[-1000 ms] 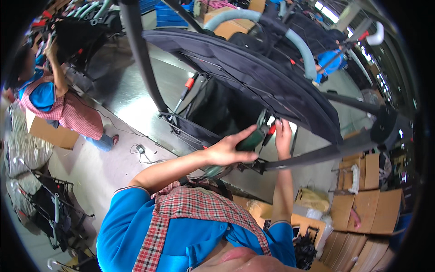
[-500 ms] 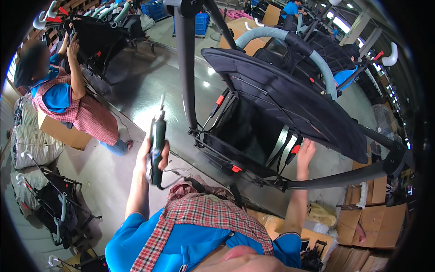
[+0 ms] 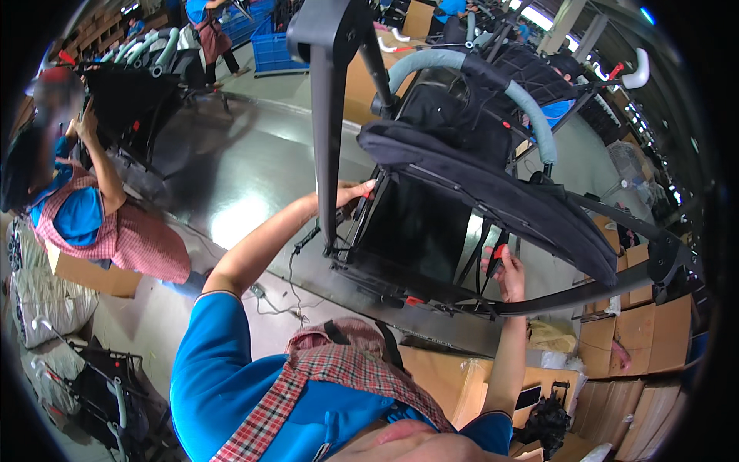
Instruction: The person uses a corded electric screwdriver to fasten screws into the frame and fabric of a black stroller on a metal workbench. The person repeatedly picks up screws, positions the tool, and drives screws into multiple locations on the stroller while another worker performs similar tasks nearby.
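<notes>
A black stroller frame point(image 3: 329, 131) with a dark fabric seat point(image 3: 493, 181) stands on the metal bench in front of me. My left hand point(image 3: 352, 194) reaches past its left upright tube, fingers closed at a red lever point(image 3: 367, 192) on the side joint. Under that wrist is a slim dark tool with a cord point(image 3: 306, 237); it looks like the power screwdriver, but whether it lies or hangs is unclear. My right hand point(image 3: 508, 276) has its fingers curled around the matching red lever point(image 3: 499, 252) on the right side, below the seat's edge.
The metal bench point(image 3: 254, 146) runs away to the left. A person in a checked apron point(image 3: 131, 231) works at another stroller point(image 3: 127, 104) there. Blue crates point(image 3: 279, 50) stand at the back. Cardboard boxes point(image 3: 635, 335) are stacked on the right; a cord point(image 3: 292, 285) trails along the bench's near edge.
My left hand has moved right from over the bench's near edge to the left red lever, and the screwdriver is no longer upright in it. My right fingers have closed around the right lever.
</notes>
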